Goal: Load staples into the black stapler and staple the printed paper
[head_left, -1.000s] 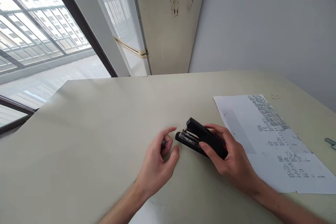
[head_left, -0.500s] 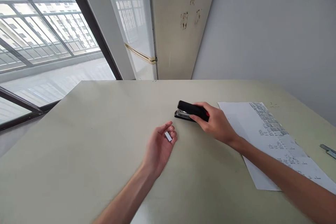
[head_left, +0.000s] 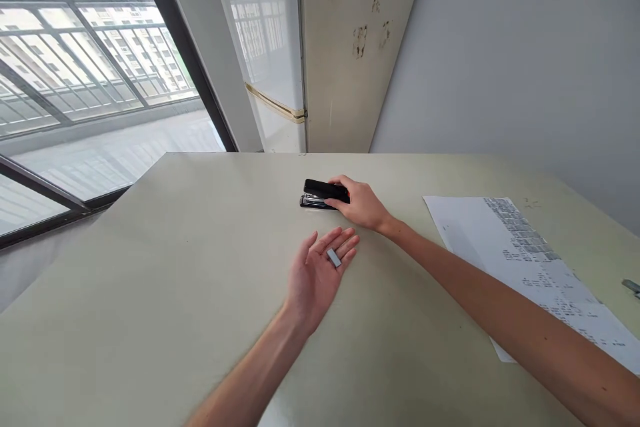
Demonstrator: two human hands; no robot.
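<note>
My left hand (head_left: 320, 267) is palm up with its fingers stretched out flat. Across the fingers lies a small silver-grey block (head_left: 333, 257), which looks like a short strip of staples. Beyond it, my right hand (head_left: 363, 203) grips a black stapler (head_left: 317, 188) from the right, fingers over its top and thumb along the near side. The stapler sits low at the table surface, its nose pointing left, with a gap between the top arm and the base. Its rear end is hidden by my right hand.
Printed paper sheets (head_left: 465, 227) lie on the right of the pale table (head_left: 175, 293), partly under my right forearm. At the far right edge is a small dark grey object (head_left: 631, 287). A fridge (head_left: 345, 93) and a wall stand behind the table, with a window at left.
My right hand has carried the stapler left and farther away. My left hand has uncurled its fingers, so the small block now lies exposed on them. The view has shifted slightly.
</note>
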